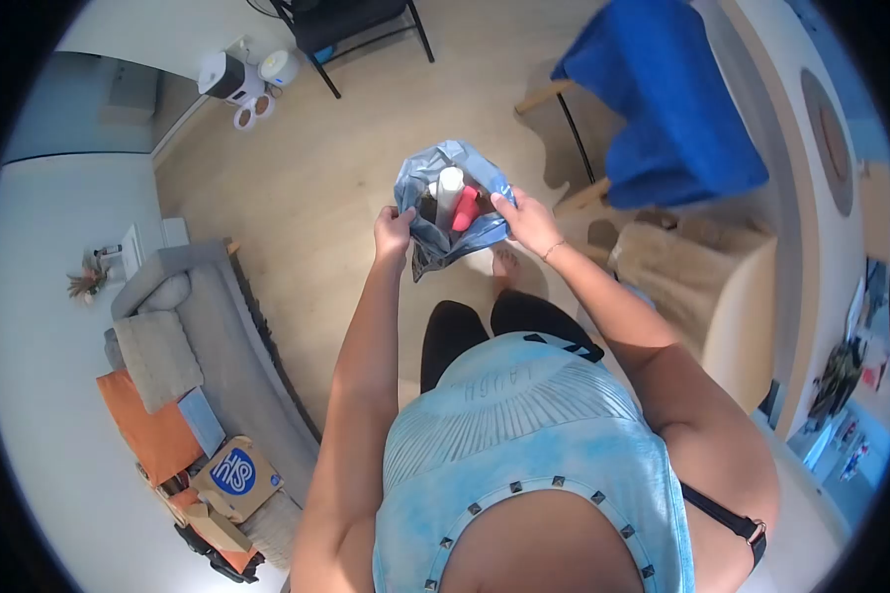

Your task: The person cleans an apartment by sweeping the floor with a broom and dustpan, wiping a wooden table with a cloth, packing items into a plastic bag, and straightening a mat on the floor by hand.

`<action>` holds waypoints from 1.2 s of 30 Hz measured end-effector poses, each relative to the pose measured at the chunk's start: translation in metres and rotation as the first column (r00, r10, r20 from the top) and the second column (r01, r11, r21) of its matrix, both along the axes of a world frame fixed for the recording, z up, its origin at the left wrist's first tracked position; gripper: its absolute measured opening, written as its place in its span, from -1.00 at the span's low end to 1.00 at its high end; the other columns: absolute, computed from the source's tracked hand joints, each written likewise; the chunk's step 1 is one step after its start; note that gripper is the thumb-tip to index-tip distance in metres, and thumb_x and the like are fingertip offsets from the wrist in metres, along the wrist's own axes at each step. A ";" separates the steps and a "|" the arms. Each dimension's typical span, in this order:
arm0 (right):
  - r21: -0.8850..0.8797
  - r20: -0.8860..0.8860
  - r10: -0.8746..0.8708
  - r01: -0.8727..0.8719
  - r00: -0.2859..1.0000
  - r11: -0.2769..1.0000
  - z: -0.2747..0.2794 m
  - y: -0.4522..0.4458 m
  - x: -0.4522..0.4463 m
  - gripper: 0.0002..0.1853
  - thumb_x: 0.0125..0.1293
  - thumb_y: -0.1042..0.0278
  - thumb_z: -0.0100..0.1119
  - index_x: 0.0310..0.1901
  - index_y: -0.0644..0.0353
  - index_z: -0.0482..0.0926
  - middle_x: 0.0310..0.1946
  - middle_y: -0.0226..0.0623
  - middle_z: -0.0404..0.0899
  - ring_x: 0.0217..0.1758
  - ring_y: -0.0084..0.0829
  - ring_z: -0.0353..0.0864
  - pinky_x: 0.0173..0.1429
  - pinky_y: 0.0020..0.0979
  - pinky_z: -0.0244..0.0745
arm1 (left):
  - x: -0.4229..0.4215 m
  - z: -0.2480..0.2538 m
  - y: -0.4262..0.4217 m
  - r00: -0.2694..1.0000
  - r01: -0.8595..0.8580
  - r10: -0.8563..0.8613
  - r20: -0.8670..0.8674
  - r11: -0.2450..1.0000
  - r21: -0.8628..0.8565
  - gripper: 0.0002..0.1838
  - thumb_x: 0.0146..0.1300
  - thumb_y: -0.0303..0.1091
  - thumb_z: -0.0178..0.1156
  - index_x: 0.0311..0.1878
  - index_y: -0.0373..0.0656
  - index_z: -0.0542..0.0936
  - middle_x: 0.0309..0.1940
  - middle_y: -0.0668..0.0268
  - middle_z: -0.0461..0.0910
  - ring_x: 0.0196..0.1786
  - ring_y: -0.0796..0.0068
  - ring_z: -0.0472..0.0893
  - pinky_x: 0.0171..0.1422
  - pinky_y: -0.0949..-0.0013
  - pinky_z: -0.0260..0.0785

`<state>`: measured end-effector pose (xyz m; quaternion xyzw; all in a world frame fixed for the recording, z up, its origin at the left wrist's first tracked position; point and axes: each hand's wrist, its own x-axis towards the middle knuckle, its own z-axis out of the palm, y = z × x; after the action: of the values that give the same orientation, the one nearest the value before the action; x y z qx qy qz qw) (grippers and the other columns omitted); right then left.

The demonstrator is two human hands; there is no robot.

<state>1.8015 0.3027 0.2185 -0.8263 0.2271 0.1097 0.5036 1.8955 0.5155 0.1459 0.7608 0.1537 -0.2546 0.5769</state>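
Observation:
A grey plastic bag (435,161) hangs open between my two hands, above the floor in front of me. My left hand (394,229) grips its left rim. On the right side of the rim, my right hand (529,219) is closed on the plastic. Inside the bag a white bottle-like item (449,186) stands beside a pink item (465,210). Other contents lie in shadow at the bottom and cannot be made out.
A grey sofa (218,336) with cushions and a cardboard box (237,479) is at the left. A blue cloth (677,109) covers a chair at the upper right. A black chair (351,22) and a pet feeder (229,77) stand at the top.

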 end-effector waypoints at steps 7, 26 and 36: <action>-0.461 -0.088 -0.093 0.042 0.992 0.886 0.014 -0.050 0.153 -0.63 0.22 0.04 -0.25 -0.20 0.10 0.47 -0.44 -0.04 0.53 -0.29 -0.01 0.50 -0.18 -0.10 0.37 | 0.145 0.040 -0.053 0.998 -0.037 0.047 0.047 0.982 -0.187 -0.85 0.06 -0.41 0.12 -0.32 -0.26 0.42 -0.48 0.33 0.45 -0.42 0.55 0.41 -0.32 0.49 0.25; -0.445 0.635 -0.230 0.593 0.737 0.671 0.077 -0.305 0.407 -0.70 0.02 0.42 0.11 -0.13 0.12 0.45 -0.13 -0.31 0.46 -0.07 -0.32 0.46 -0.07 -0.37 0.35 | 0.505 0.074 -0.363 0.906 0.422 -0.418 0.060 0.893 -0.154 -0.84 0.07 -0.46 0.07 -0.24 -0.24 0.44 -0.39 0.32 0.48 -0.36 0.54 0.46 -0.26 0.44 0.29; -0.134 0.694 -0.473 0.742 0.544 0.657 0.083 -0.495 0.510 -0.62 -0.02 0.45 0.03 -0.06 0.07 0.47 -0.02 -0.18 0.39 -0.33 -0.46 0.45 -0.26 -0.48 0.38 | 0.596 0.097 -0.610 0.787 0.587 -0.616 0.035 0.731 -0.348 -0.85 0.09 -0.42 0.07 -0.26 -0.18 0.41 -0.41 0.41 0.47 -0.36 0.59 0.46 -0.22 0.51 0.26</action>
<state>2.3110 -0.1926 0.3012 -0.7651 0.3508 -0.3969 0.3662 2.4911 -0.0942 0.2433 0.6465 -0.1234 -0.4815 0.5787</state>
